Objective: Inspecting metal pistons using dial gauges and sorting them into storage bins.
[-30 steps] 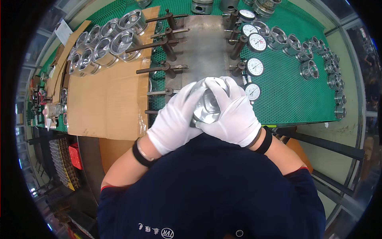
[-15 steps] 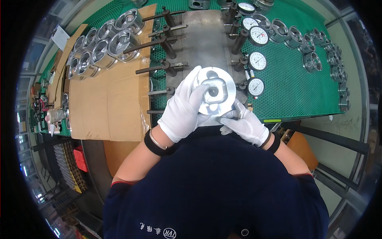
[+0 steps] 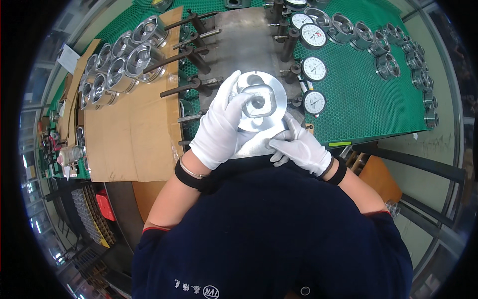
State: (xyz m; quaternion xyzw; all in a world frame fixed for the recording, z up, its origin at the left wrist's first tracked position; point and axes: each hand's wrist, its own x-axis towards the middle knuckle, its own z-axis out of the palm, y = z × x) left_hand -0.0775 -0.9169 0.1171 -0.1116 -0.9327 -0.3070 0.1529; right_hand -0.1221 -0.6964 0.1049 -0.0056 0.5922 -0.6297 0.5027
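A round, bright metal piston [image 3: 275,117] is tilted crown-up over the near end of a steel plate, a squarish hollow in its top. My left hand [image 3: 219,124], in a white glove, grips it from the left, its thumb reaching across the crown. At its lower right edge is my right hand [image 3: 301,149], gloved too, with the index finger against the rim. The other fingers and thumb of that hand are curled together; whatever is between them is hidden. The piston's underside is out of sight.
Metal posts with rods flank the steel plate [image 3: 244,35]; dial gauges [image 3: 313,69] line its right side. Several pistons [image 3: 144,60] stand on cardboard [image 3: 129,139] at left. More pistons [image 3: 387,66] rest on the green mat [image 3: 348,104] at right.
The view has shifted slightly, so bench and piston appear a little further left and up. Left-hand grip is unchanged; the right hand stays at the piston's lower right edge.
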